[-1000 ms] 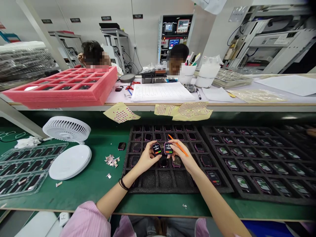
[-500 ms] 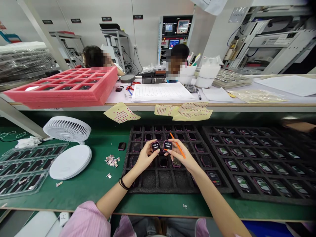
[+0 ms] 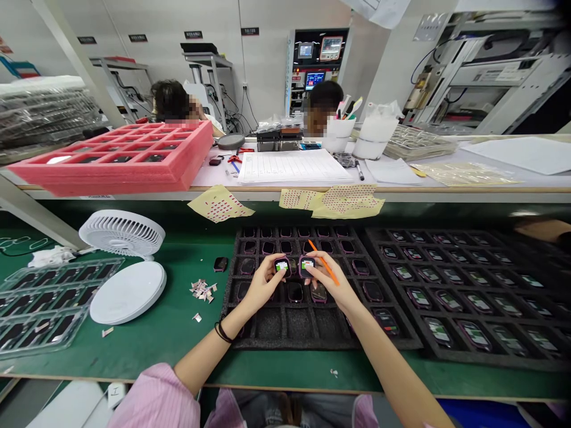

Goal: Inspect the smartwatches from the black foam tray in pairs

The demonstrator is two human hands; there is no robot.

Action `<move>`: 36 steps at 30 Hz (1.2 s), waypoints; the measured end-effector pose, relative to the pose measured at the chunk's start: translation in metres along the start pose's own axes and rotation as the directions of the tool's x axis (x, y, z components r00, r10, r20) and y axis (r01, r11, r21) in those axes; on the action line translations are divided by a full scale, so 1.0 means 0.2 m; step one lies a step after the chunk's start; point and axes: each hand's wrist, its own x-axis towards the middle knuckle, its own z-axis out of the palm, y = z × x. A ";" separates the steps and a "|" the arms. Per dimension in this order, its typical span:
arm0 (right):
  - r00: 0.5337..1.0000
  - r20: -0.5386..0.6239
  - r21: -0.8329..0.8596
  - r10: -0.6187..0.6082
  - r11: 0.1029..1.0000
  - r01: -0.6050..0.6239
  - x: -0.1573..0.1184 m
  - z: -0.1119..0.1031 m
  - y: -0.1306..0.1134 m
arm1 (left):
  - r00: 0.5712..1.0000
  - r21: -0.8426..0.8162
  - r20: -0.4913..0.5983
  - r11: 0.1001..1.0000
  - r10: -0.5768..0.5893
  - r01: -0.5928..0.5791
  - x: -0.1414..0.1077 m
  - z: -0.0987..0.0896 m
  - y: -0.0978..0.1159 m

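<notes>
My left hand (image 3: 266, 278) grips a small smartwatch (image 3: 282, 265) with a lit green-and-white screen, its thumb on the screen's lower part. In my right hand (image 3: 329, 274) is a second smartwatch (image 3: 307, 265), its screen lit too and the thumb over it. An orange pen-like stick (image 3: 325, 263) is also tucked in the right hand, lying slanted across the fingers. Both watches are held side by side above a black foam tray (image 3: 285, 326), whose pockets hold several dark-screened watches; the front middle pockets show bare foam.
Another foam tray (image 3: 428, 342) of lit watches stands at the right, with part of a person's arm (image 3: 542, 228) beyond it. To the left are a white fan (image 3: 127, 292), a clear plastic tray (image 3: 80, 324), a lone watch (image 3: 220, 264) and paper scraps (image 3: 203, 290). Two co-workers sit behind the shelf (image 3: 267, 191).
Both screens have switched from dark pages with white text to green-and-white ones. My right hand and its watch have shifted slightly right, and its thumb now lies over the screen.
</notes>
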 end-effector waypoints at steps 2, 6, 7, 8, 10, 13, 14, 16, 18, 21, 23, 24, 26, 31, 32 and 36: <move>1.000 -0.004 -0.003 -0.001 1.000 0.001 0.00 0.00 0.00 | 1.000 -0.011 0.002 1.000 -0.009 0.009 0.00 0.00 0.00; 0.999 0.033 0.010 -0.001 1.000 0.000 0.01 0.00 0.02 | 1.000 -0.001 0.010 1.000 -0.011 0.011 0.00 0.00 0.01; 0.999 0.044 0.020 -0.004 1.000 0.004 0.01 0.00 0.02 | 1.000 0.016 0.011 1.000 -0.007 0.007 0.00 0.00 0.01; 0.998 0.054 0.030 -0.008 1.000 0.007 0.01 -0.01 0.03 | 1.000 0.037 0.011 0.999 -0.003 0.003 -0.01 0.00 0.01; 0.997 0.073 0.040 -0.012 0.999 0.009 0.02 -0.01 0.05 | 1.000 0.080 0.010 0.997 0.001 -0.002 -0.01 0.00 0.01; 0.996 0.090 0.037 -0.011 0.999 0.008 0.02 -0.01 0.07 | 1.000 0.101 0.004 0.995 -0.002 0.002 -0.01 0.00 0.01; 0.996 0.090 0.036 -0.010 0.999 0.006 0.02 -0.01 0.07 | 1.000 0.095 0.002 0.995 -0.006 0.006 -0.01 0.00 0.01; 0.997 0.074 0.037 -0.009 0.999 0.006 0.01 -0.01 0.05 | 1.000 0.063 -0.002 0.998 -0.019 0.019 -0.01 0.00 0.01; 0.998 0.055 0.028 0.004 1.000 -0.005 0.01 0.00 0.02 | 1.000 0.018 -0.004 0.999 -0.031 0.031 0.00 0.00 0.01; 0.999 0.017 -0.007 0.045 0.999 -0.045 0.00 0.01 -0.02 | 0.998 -0.018 -0.005 0.998 -0.059 0.059 -0.01 0.01 0.03; 0.997 -0.015 -0.024 0.073 0.997 -0.074 -0.01 0.01 -0.03 | 0.996 -0.014 -0.002 0.996 -0.084 0.084 -0.01 0.01 0.05; 0.996 -0.031 -0.027 0.084 0.996 -0.084 -0.01 0.02 -0.04 | 0.996 -0.008 0.001 0.996 -0.092 0.092 -0.01 0.01 0.05; 0.994 -0.053 -0.023 0.096 0.995 -0.097 -0.01 0.02 -0.04 | 0.995 0.003 0.004 0.995 -0.099 0.099 -0.01 0.01 0.07; 0.994 -0.060 -0.024 0.090 0.996 -0.091 -0.01 0.02 -0.04 | 0.995 0.015 -0.005 0.995 -0.096 0.096 -0.01 0.01 0.07; 0.995 -0.056 -0.026 0.088 0.996 -0.089 -0.01 0.02 -0.04 | 0.996 0.013 -0.001 0.996 -0.090 0.090 -0.01 0.01 0.07; 0.996 -0.045 -0.036 0.081 0.996 -0.083 -0.01 0.02 -0.03 | 0.998 -0.018 0.023 0.998 -0.052 0.052 -0.01 0.01 0.04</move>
